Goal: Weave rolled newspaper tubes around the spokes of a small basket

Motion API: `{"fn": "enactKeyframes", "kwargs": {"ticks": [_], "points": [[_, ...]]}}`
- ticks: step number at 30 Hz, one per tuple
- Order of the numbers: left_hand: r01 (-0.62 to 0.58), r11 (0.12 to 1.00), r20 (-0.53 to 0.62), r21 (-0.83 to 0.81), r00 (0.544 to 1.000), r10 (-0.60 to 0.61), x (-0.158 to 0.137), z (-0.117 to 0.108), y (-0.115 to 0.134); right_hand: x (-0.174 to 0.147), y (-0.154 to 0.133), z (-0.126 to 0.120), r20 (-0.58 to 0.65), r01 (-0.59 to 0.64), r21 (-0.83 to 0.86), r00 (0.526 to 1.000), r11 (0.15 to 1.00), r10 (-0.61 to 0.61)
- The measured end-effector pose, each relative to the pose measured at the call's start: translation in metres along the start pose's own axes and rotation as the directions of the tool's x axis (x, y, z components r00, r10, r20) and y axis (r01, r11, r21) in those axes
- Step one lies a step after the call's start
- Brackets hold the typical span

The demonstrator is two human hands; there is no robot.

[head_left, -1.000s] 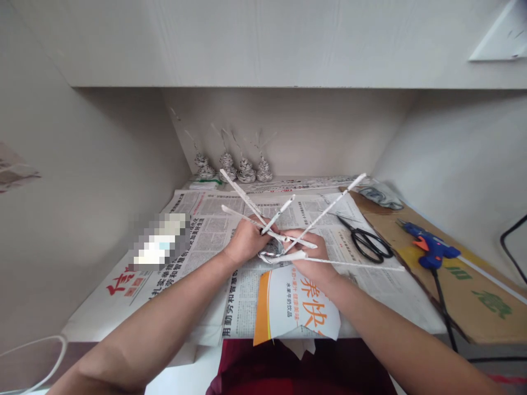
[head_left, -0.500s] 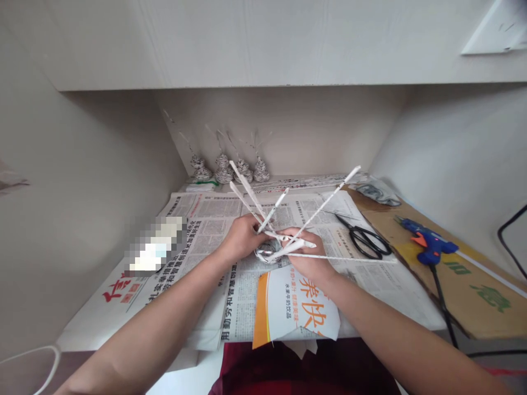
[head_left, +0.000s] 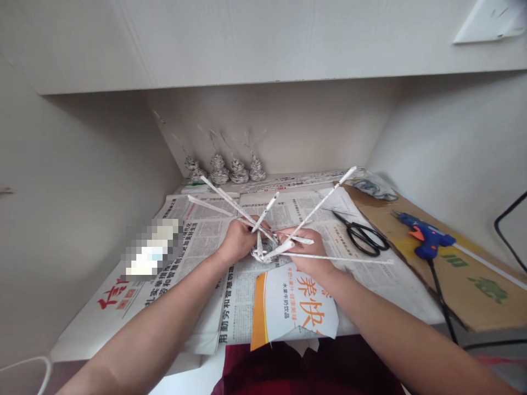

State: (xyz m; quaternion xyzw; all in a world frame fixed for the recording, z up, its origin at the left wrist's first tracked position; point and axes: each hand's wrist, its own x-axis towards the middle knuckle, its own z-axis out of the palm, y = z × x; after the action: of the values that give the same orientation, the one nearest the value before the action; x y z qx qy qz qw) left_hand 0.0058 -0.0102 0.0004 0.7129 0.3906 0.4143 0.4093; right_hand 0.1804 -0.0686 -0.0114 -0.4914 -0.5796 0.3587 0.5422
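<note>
At mid near edge of the bench (head_left: 272, 179): torn printed card (head_left: 288, 302), lying over newspaper (head_left: 197, 252); just beyond, a woven paper piece (head_left: 269, 249) between left hand (head_left: 237, 240) and right hand (head_left: 315, 266), each grip closed on it, paper rods (head_left: 323, 203) splaying outward. Toward the right edge, black scissors (head_left: 349, 225), then a blue glue gun (head_left: 428, 238) on cardboard (head_left: 448, 296). Far edge, near left corner: four coiled-paper figures (head_left: 239, 171) in a row.

Your one view comes from the camera which you wear on the head, and it looks forward and down to the surface (head_left: 403, 285). Your left hand (head_left: 239, 240) and your right hand (head_left: 310, 256) are quite near, in the middle of the view, while the back wall (head_left: 313, 126) stands farther away, beyond them.
</note>
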Motion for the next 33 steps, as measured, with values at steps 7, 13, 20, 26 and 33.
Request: {"fn": "enactKeyframes", "kwargs": {"ticks": [7,13,20,26,33], "points": [[-0.121,0.979,-0.064,0.162,0.989,0.133,-0.001,0.002,-0.004,0.005,-0.008,-0.003,0.024,-0.116,0.075,0.993,0.99,0.114],[-0.219,0.941,-0.103,0.259,0.962,0.253,0.0,-0.001,-0.006,0.023,-0.012,-0.022,0.36,-0.605,0.46,0.796,0.65,0.487],[-0.381,0.873,-0.012,0.306,0.915,0.403,-0.001,0.0,0.001,0.03,-0.016,-0.042,0.482,-0.646,0.411,0.753,0.643,0.448],[-0.399,0.849,0.034,0.346,0.91,0.414,-0.001,-0.002,0.004,0.026,-0.01,-0.036,0.259,-0.28,0.13,0.936,0.951,0.24],[-0.408,0.844,0.012,0.348,0.902,0.431,-0.001,-0.001,0.001,0.024,-0.01,-0.037,0.177,0.169,-0.493,0.98,0.854,-0.092]]}}
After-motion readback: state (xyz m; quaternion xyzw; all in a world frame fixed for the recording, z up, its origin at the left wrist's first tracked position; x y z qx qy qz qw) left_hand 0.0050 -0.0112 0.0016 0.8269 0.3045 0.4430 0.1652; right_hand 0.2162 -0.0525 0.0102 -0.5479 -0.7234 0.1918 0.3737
